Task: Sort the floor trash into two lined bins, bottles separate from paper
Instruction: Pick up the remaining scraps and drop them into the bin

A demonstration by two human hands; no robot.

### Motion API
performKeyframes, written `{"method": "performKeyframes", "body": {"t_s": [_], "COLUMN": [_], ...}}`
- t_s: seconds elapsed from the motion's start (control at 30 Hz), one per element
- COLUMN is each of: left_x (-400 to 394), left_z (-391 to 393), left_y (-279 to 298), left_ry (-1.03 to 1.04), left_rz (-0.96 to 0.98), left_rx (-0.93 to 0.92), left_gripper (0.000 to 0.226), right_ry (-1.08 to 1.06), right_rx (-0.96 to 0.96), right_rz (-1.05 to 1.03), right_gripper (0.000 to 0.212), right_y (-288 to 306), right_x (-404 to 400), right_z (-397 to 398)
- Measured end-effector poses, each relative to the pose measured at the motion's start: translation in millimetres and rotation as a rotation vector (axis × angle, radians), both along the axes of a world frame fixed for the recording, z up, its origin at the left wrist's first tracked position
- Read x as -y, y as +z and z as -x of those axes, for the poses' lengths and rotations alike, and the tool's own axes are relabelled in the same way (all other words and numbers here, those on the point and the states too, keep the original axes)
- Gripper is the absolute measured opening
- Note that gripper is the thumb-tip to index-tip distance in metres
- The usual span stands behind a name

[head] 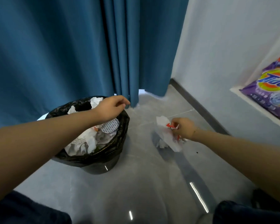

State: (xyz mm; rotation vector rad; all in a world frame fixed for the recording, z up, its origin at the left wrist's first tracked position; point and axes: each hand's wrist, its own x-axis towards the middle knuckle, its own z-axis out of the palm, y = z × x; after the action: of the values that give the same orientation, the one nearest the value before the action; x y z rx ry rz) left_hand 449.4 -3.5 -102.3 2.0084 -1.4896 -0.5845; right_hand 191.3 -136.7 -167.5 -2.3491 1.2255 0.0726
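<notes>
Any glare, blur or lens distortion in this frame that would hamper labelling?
Head view: wide-angle bending curves the curtain and wall edges; bright streaks of glare sit on the glossy floor; the right hand gripping the paper scraps is slightly soft; the left hand over the black-lined bin reads clearly.

You have one black-lined bin (94, 152) in view, heaped with more crumpled papers than you can count. One white wrapper (166, 135) with red print sits in your right hand (183, 127). You see one purple detergent bag (268, 88) and two hands.
</notes>
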Motion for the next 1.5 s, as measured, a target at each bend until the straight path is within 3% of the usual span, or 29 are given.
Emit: {"method": "performKeyframes", "body": {"t_s": [0.1, 0.23, 0.4, 0.47, 0.57, 0.77, 0.9, 1.0, 1.1, 1.2, 1.3, 1.4, 1.5], "left_x": [-6, -20, -26, -25, -25, -28, -28, -29, -31, -32, -33, -34, -32], "left_z": [12, 34, 46, 57, 78, 98, 88, 80, 72, 69, 68, 68, 69], "left_y": [9, 29, 29, 27, 38, 57, 48, 46, 48, 49, 47, 45, 44], "left_ry": [0.085, 0.157, 0.080, 0.058, 0.012, -0.022, 0.076, 0.165, 0.116, 0.025, -0.062, -0.122, -0.109], "left_rz": [-0.080, -0.354, -0.704, -0.717, -0.579, -0.264, -0.039, 0.077, 0.116, 0.057, -0.008, -0.056, -0.109], "left_rx": [-0.355, -0.910, -1.278, -1.450, -1.590, -1.451, -1.371, -1.221, -1.075, -1.006, -0.968, -0.994, -1.106], "left_gripper": [0.024, 0.030, 0.073, 0.087, 0.079, 0.014, 0.050, 0.050, 0.047, 0.043, 0.038, 0.034, 0.032], "right_ry": [0.160, 0.315, 0.249, 0.206, 0.227, 0.164, 0.069, -0.066, -0.343, -0.474, -0.444, -0.351, -0.290], "right_rx": [-0.085, -0.065, 0.337, 0.504, 0.566, 0.552, 0.585, 0.607, 0.700, 0.799, 0.851, 0.829, 0.837], "right_rz": [0.118, 0.245, 0.254, 0.212, 0.108, -0.137, -0.297, -0.306, -0.380, -0.670, -0.892, -0.828, -0.501], "right_gripper": [0.014, 0.018, 0.021, 0.028, 0.040, 0.035, 0.023, 0.021, 0.013, 0.051, 0.053, 0.033, 0.024], "right_y": [60, 131, 180, 181, 176, 160, 157, 155, 156, 151, 149, 148, 144], "right_x": [-3, -18, -56, -69, -80, -89, -87, -83, -79, -76, -80, -86, -89], "right_z": [7, 6, 6, 2, -5, -10, -4, -2, -2, 2, 1, -6, -11]}}
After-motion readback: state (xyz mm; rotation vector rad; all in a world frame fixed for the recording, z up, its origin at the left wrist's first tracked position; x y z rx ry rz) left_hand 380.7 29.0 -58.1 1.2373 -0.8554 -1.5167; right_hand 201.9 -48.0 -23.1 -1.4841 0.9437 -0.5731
